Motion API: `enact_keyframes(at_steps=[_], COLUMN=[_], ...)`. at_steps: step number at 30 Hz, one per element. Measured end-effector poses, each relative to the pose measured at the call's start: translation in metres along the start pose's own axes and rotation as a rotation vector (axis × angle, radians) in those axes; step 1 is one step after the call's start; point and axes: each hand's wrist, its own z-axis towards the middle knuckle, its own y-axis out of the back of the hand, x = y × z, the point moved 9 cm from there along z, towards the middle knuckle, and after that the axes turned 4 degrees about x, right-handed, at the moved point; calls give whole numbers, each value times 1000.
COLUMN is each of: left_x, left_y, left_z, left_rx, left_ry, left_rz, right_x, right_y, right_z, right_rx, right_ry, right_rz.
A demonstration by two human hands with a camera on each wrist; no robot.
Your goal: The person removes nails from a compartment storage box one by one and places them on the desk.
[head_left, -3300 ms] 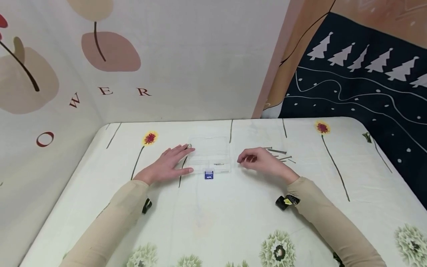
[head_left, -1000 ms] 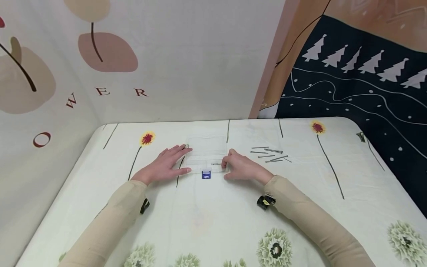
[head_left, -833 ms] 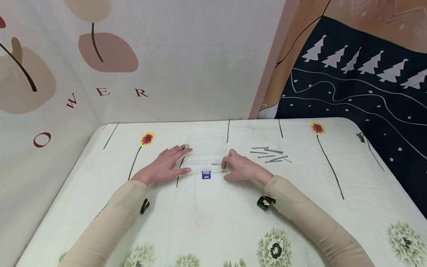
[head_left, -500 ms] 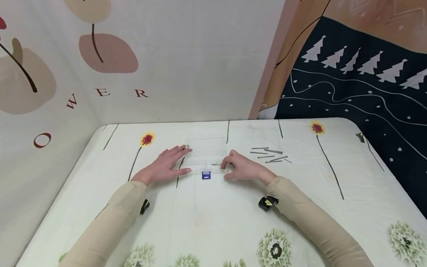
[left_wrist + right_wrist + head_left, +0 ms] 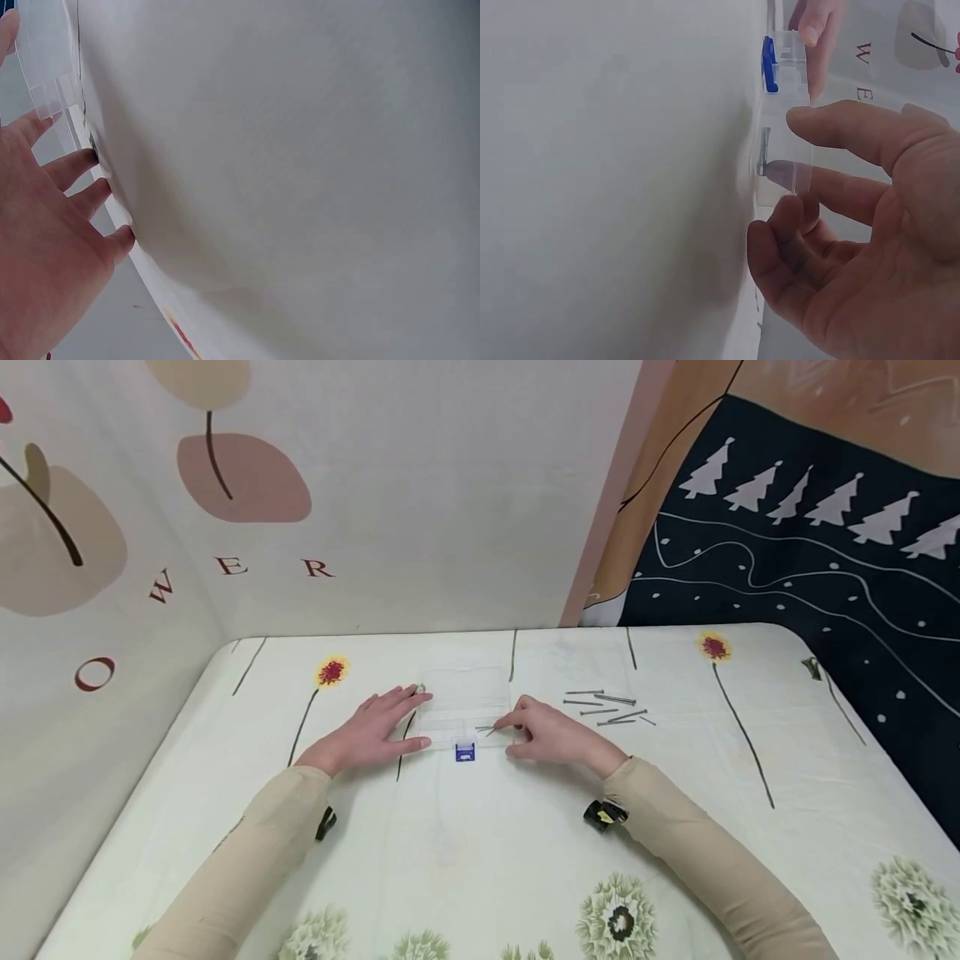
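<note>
A clear plastic compartment box (image 5: 442, 745) lies on the table with its lid (image 5: 465, 687) raised back and a blue latch (image 5: 465, 752) at the front. My left hand (image 5: 375, 728) rests flat at its left edge, fingers spread, thumb and fingertips at the box. Two or so thin nails (image 5: 484, 728) lie in the front right compartment. My right hand (image 5: 551, 735) is at the box's right end; its index finger (image 5: 840, 191) reaches into that compartment and touches the nails. The right thumb (image 5: 847, 124) stays apart near the front wall, and the other fingers are curled beneath.
Several loose nails (image 5: 615, 699) are scattered on the table to the right of the box, behind my right hand. The flower-patterned tablecloth (image 5: 480, 860) covers the table, and a hanging cloth (image 5: 450, 527) stands along its back edge.
My right hand has moved left from beside the loose nails to the box. Its index finger has straightened over the compartment, where another nail now shows. The left hand has stayed put.
</note>
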Motion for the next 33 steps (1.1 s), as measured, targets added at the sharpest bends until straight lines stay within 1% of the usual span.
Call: enact_keyframes(at_steps=[3,7,15,21,33], left_x=[0,1,-1,0,1], left_y=[0,0,2,1,-1], left_z=[0,1,1,2,1], left_rx=[0,2,-8,3,-4], left_ry=[3,5,-3,9,2], left_rz=[0,3,7,7,1], right_x=[-1,-4,-7,-7,-8], right_y=[-1,-2,-1,-1,-6], right_z=[0,0,1,1,1], right_rx=[8,19,-2,-11,-14], right_ry=[-10,-27,-27,-36,-47], right_rz=[-7,18,28,32,83])
